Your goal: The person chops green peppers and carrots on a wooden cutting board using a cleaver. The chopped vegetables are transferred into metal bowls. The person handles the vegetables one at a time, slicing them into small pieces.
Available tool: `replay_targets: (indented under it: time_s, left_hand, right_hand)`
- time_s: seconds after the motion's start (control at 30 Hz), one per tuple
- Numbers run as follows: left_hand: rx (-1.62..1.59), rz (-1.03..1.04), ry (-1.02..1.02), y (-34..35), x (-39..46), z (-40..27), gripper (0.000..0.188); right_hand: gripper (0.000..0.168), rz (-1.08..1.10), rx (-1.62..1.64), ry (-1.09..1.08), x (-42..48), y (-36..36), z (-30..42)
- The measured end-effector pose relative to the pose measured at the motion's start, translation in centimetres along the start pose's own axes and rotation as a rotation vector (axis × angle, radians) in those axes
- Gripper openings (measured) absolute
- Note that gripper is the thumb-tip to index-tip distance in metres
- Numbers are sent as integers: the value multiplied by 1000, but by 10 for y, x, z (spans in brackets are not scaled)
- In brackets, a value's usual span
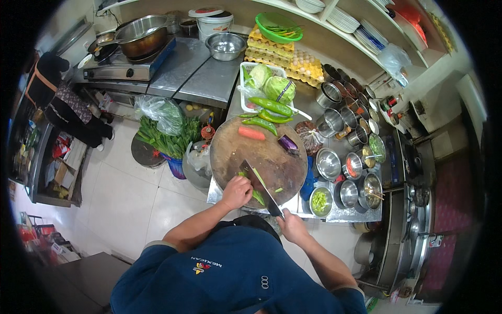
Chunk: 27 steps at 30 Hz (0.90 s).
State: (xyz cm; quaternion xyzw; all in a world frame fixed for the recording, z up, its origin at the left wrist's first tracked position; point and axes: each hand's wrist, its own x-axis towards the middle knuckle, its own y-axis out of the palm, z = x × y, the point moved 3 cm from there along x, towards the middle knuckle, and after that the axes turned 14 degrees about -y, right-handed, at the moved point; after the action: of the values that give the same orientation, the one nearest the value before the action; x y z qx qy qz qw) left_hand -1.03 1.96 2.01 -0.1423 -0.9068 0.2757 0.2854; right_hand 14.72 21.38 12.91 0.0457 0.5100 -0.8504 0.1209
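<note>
My right hand (pixel 293 227) grips the handle of a kitchen cleaver (pixel 262 187), its blade slanting across a round wooden chopping block (pixel 231 153). Left of the blade, the curled fingers of my left hand (pixel 237 192) press on a green vegetable piece (pixel 257 197), mostly hidden. A thin green strip (pixel 259 176) lies along the blade's right side, and a small cut bit (pixel 279 190) rests farther right. Towards the back of the block are a carrot piece (pixel 251 133), a cut length of purple eggplant (pixel 288 145) and several long green peppers (pixel 270 106), some of them over the basket's edge.
A white basket (pixel 244 84) holds cabbages (pixel 279 89). Steel bowls and pots crowd the right, including a bowl of chopped green pieces (pixel 320 201). Egg trays (pixel 270 47) stand behind. Leafy greens (pixel 172 131) fill a blue bucket at left. Another person (pixel 59 94) stands at far left.
</note>
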Motion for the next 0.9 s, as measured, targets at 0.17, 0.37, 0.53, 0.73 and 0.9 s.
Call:
replay_targets:
  time_s: [0.17, 0.37, 0.53, 0.73, 0.9]
  left_hand:
    - [-7, -37, 7, 1, -6, 7, 8]
    - [-12, -33, 7, 4, -5, 4, 9]
    - [1, -38, -1, 4, -7, 7, 10]
    - [-25, -23, -1, 3, -7, 5, 12]
    - [-3, -13, 18, 2, -5, 5, 13]
  right_hand:
    - [31, 24, -7, -29, 5, -11, 2]
    - [31, 0, 9, 6, 6, 8, -7]
    - [32, 41, 47, 10, 6, -18, 10]
    - [35, -96, 219, -43, 14, 18, -37]
    - [33, -71, 766, 294, 8, 33, -101]
